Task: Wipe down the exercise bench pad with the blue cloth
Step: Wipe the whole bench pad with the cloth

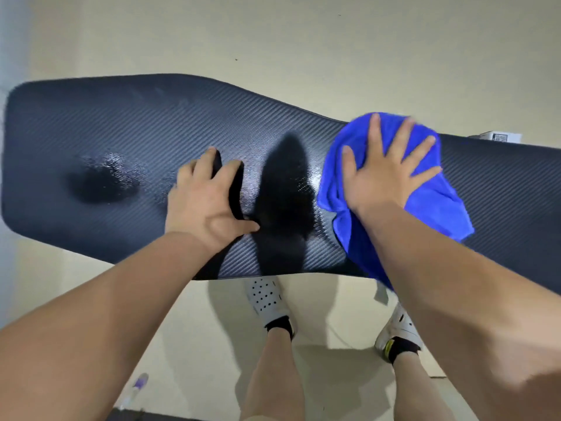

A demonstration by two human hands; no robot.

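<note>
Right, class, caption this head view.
Right hand presses crumpled blue cloth on black textured bench pad; left hand rests alongside.

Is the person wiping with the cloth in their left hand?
No, the blue cloth lies under the right hand, whose spread fingers press it onto the bench pad.
</note>
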